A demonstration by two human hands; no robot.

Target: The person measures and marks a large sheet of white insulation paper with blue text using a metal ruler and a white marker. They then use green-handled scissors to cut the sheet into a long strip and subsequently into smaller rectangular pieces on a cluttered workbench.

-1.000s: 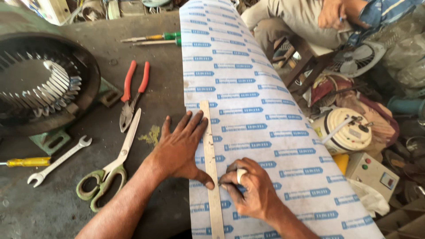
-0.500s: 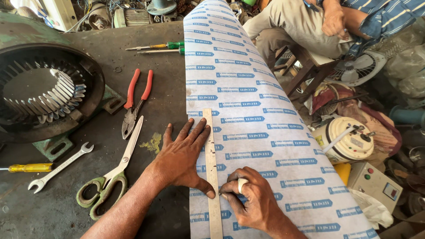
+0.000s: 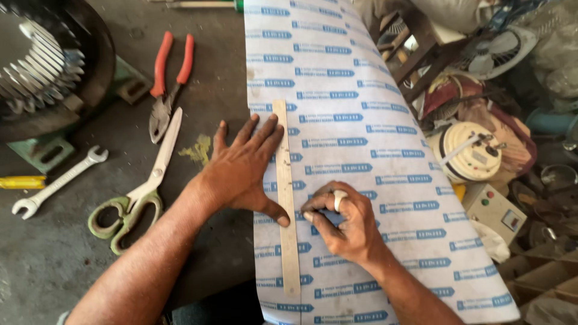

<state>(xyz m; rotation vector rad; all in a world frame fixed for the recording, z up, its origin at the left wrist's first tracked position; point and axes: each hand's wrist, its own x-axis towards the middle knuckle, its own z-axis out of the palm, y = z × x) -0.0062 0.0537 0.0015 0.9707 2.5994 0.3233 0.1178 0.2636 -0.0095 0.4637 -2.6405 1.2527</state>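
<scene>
A long white sheet [image 3: 361, 120] printed with rows of blue marks lies along the dark workbench. A narrow wooden ruler [image 3: 285, 198] lies lengthwise on it near its left edge. My left hand [image 3: 244, 165] presses flat on the ruler and the sheet, fingers spread, thumb against the ruler's right side. My right hand [image 3: 343, 219] rests on the sheet just right of the ruler, fingers pinched around a small white marking piece [image 3: 339, 198] whose tip is hidden.
Green-handled scissors [image 3: 141, 189], red-handled pliers [image 3: 165, 87] and a spanner [image 3: 57, 183] lie on the bench left of the sheet. A motor stator [image 3: 42, 66] stands at far left. A yellow screwdriver handle [image 3: 21, 182] shows at the left edge. Cluttered parts and a fan [image 3: 494, 51] fill the right.
The view has moved closer and lower over the hands. My left hand stays on the ruler. My right hand has shifted slightly up along the ruler's right side.
</scene>
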